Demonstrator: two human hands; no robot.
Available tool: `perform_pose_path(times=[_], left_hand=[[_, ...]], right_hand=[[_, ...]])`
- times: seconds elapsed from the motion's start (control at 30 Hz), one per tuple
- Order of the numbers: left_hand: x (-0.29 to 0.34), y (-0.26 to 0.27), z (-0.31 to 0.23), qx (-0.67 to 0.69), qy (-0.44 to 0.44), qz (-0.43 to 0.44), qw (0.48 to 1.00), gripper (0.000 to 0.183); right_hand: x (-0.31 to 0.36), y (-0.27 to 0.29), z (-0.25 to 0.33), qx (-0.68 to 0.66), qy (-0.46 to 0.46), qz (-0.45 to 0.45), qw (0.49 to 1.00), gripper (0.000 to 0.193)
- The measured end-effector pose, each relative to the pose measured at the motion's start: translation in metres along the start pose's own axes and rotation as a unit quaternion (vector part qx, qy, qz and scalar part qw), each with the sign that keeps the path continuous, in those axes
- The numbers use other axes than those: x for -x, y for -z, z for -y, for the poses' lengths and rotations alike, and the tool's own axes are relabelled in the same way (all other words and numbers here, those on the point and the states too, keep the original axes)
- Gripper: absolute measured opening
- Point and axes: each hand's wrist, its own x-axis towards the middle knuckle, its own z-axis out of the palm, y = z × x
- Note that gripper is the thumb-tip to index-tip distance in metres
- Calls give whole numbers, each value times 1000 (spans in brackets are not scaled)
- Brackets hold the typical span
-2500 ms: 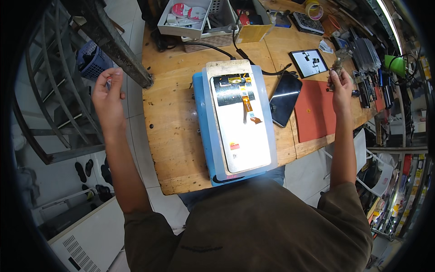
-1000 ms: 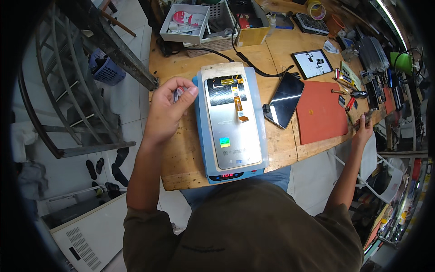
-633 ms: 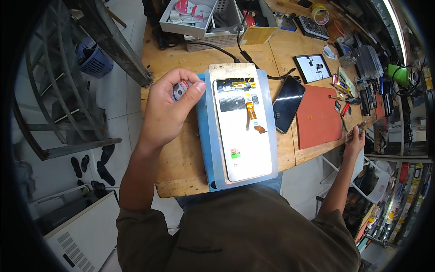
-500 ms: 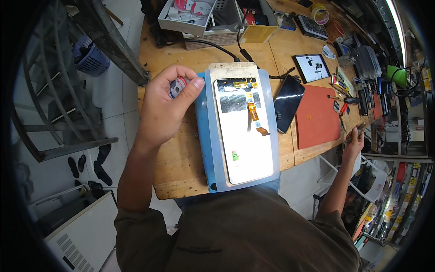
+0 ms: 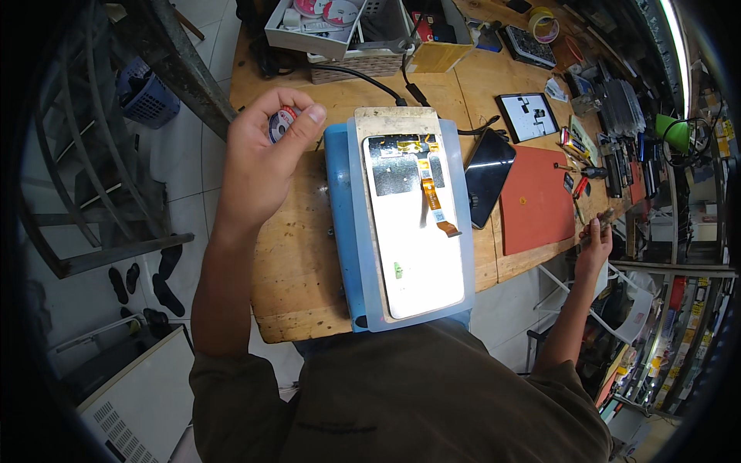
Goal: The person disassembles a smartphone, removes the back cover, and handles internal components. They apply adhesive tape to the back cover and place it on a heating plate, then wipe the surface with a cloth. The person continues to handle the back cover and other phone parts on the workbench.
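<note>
My left hand is curled around a small round spool with a red and white label, held above the table left of a blue flat-topped machine. On that machine's pale plate and translucent mat lies a phone screen panel, its white back up. An orange flex cable runs down from the panel's dark top part. Far to the right, by the table edge, my right hand has its fingers closed on a small brownish thing, too small to make out.
Right of the machine lie a dark phone and a red mat. Behind these rests a tablet. Screwdrivers and small tools crowd the right side. Boxes and black cables stand at the back.
My left hand has shifted left with the spool, farther from the machine. My right hand stays near the right table edge, its fingers slightly moved. The whole view has shifted a little.
</note>
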Motion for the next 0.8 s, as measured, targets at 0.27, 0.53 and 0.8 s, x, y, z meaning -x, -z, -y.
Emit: perform_pose_path(times=[0.27, 0.53, 0.8], left_hand=[[-3, 2, 4, -17, 6, -27, 999, 12], [-12, 0, 8, -4, 4, -37, 999, 14], [-16, 7, 9, -23, 31, -36, 999, 15]], right_hand=[[2, -3, -1, -11, -3, 18, 1000, 29], [4, -7, 1, -20, -7, 25, 999, 29], [8, -11, 8, -25, -4, 34, 999, 28]])
